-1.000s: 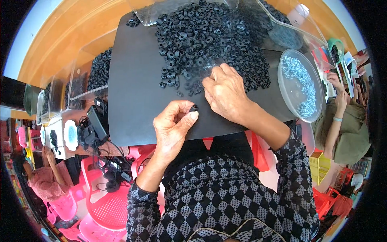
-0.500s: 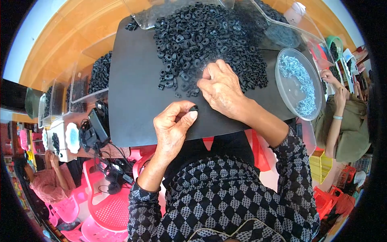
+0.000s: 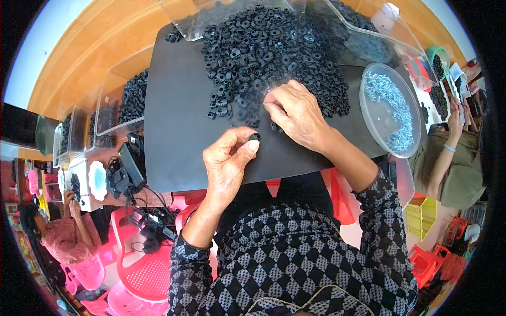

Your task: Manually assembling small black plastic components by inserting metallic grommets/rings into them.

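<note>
A small black plastic part [image 3: 255, 137] is pinched between the thumb and forefinger of my left hand [image 3: 225, 160], just above the table's near half. My right hand [image 3: 299, 117] is over the front of a big pile of black plastic parts [image 3: 258, 55], its thumb and fingertips closed together. Whatever those fingertips hold, if anything, is too small or blurred to make out. The parts in the pile are little hollow pieces, some with round holes. Both hands are apart, the right one a little farther from me.
A round clear tray [image 3: 372, 124] of tiny shiny pale-blue pieces stands right of my right forearm. The dark table [image 3: 174, 116] has clear plastic bins [image 3: 118, 126] of black parts beside it. Pink chairs [image 3: 150, 271] stand lower left; a co-worker in olive [image 3: 453, 168] sits at right.
My right hand has shifted slightly right, its fingers still together. The left hand has risen a little with the black plastic part. At right, the co-worker's hands have moved.
</note>
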Demonstrator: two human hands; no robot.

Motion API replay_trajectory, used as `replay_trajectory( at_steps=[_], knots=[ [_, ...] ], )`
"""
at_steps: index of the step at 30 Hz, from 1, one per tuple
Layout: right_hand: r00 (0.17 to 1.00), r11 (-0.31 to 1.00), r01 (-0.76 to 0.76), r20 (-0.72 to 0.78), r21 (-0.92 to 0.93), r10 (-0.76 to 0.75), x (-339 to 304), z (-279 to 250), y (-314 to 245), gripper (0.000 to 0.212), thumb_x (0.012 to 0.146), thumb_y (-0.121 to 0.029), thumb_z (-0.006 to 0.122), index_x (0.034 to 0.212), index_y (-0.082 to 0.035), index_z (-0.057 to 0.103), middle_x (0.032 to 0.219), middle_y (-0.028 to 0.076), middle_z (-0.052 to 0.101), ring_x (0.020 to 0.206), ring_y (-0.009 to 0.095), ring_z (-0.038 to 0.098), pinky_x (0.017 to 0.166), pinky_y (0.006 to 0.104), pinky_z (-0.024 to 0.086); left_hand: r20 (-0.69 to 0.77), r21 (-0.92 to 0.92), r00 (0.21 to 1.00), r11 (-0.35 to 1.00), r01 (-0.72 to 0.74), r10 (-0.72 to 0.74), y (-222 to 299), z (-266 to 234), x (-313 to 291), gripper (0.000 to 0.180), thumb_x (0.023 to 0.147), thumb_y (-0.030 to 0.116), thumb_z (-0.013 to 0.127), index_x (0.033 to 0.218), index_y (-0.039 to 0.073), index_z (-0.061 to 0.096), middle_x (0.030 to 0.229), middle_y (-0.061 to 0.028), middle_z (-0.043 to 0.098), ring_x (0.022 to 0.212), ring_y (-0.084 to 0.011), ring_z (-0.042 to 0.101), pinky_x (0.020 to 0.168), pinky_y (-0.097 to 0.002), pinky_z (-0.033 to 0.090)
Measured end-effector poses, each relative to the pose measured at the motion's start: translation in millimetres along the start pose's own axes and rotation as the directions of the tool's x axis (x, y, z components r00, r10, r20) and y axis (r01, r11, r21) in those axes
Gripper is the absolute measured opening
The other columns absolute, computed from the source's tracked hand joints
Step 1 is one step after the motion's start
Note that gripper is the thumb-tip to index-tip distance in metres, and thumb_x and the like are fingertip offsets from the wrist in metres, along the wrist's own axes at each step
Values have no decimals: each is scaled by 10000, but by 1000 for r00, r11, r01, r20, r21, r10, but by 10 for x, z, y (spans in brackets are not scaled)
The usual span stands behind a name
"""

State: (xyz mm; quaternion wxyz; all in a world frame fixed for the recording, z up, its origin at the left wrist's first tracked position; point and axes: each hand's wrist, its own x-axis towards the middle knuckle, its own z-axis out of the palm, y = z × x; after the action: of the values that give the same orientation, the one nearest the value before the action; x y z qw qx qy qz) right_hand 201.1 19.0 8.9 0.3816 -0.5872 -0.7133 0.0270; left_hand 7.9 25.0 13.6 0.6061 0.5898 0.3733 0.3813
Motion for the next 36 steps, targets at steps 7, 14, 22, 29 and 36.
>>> replay_trajectory(
  at_steps=[7, 14, 22, 29, 36],
  knots=[
    [999, 988, 42, 16, 146, -45, 33, -90, -78, 75, 794, -73, 631, 810, -21, 580, 768, 104, 568, 720, 279, 524, 663, 368, 427, -49, 42, 999, 999, 7, -5, -37, 11, 50, 193, 805, 78, 704, 972, -2, 649, 803, -36, 657, 633, -71, 563, 570, -180, 447],
    [927, 866, -279, 353, 416, 129, 3, -234, -193, 94, 819, -91, 646, 843, -5, 617, 754, 53, 579, 705, 140, 555, 651, 283, 451, -1, 394, 947, 870, -295, 321, -36, 2, 108, 168, 777, 11, 701, 937, -11, 654, 787, -21, 611, 675, -89, 547, 613, -210, 445],
    [842, 657, -517, 463, 549, 276, 2, -182, -183, 153, 760, -133, 670, 784, 12, 629, 669, 91, 631, 651, 140, 611, 618, 290, 490, 96, 508, 916, 772, -381, 389, 54, 11, 113, 179, 742, -9, 704, 911, -14, 646, 760, -50, 595, 662, -110, 538, 612, -232, 438],
    [854, 666, -517, 381, 538, 355, 4, -192, -337, 170, 764, -136, 681, 754, 20, 615, 674, 99, 632, 633, 143, 603, 598, 293, 484, 12, 390, 957, 880, -271, 290, -3, 66, 93, 174, 757, -1, 699, 921, -15, 644, 766, -40, 607, 662, -116, 549, 610, -239, 446],
    [862, 484, -507, 413, 713, 295, -25, -210, -248, 91, 849, -69, 629, 877, 12, 660, 793, 8, 640, 742, 54, 555, 651, 207, 452, 25, -99, 998, 993, 58, -56, 25, 35, 88, 162, 814, 55, 675, 947, -31, 644, 794, -82, 664, 610, -91, 575, 543, -195, 453]
  ],
)
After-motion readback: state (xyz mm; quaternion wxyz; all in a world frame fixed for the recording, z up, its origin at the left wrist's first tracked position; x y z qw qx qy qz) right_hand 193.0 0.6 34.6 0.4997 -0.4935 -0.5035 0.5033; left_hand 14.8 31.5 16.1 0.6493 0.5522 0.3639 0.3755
